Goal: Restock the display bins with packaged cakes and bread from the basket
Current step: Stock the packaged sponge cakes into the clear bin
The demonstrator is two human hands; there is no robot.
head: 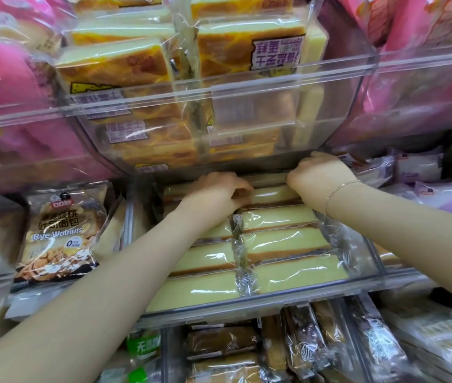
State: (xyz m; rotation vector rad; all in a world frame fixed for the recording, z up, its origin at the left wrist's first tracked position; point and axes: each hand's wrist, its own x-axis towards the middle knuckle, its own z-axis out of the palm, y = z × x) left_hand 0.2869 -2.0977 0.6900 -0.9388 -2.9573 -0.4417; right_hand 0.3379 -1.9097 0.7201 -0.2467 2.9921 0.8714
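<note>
At the back of the clear display bin (368, 261), a wrapped cake slice (270, 193) lying long axis left-to-right is gripped by curled fingers of left hand (219, 189) and right hand (318, 175), both equally near.

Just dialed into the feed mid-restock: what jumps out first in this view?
Two bare forearms reach in from below, and the left hand and right hand both grip wrapped pale yellow cake slices at the back of the clear middle bin, which is packed in two rows. Directly above hangs a clear upper bin stacked with orange-topped cakes, and a Rye Walnuts bag stands to the left.
</note>
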